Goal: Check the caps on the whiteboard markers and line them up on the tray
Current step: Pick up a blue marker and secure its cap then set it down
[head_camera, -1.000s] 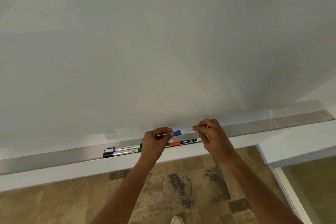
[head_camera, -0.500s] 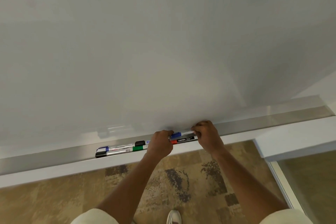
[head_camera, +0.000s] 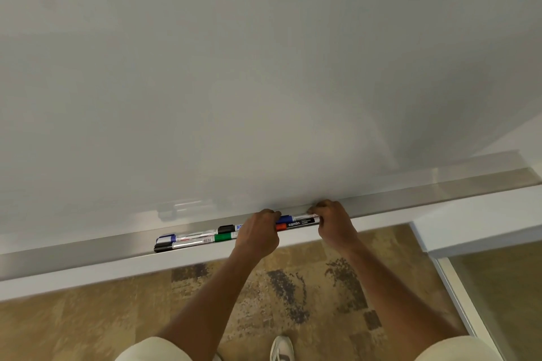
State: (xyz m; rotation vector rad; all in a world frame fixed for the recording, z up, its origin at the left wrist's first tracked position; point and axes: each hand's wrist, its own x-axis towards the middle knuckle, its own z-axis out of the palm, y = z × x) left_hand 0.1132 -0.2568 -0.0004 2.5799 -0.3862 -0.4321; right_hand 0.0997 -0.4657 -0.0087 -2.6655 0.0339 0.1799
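Spanning a blank whiteboard (head_camera: 264,67), the metal tray (head_camera: 88,252) overhangs mottled carpet (head_camera: 293,287); both hands, left hand (head_camera: 258,234) and right hand (head_camera: 334,223), pinch the blue-capped marker (head_camera: 293,218).

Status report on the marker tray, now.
Left hand and right hand both gripping blue-capped marker, low over the tray. Red-capped marker alongside it. Nothing in the way.

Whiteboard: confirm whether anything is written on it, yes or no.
No, the whiteboard shows a blank grey-white surface, with no writing above the tray.
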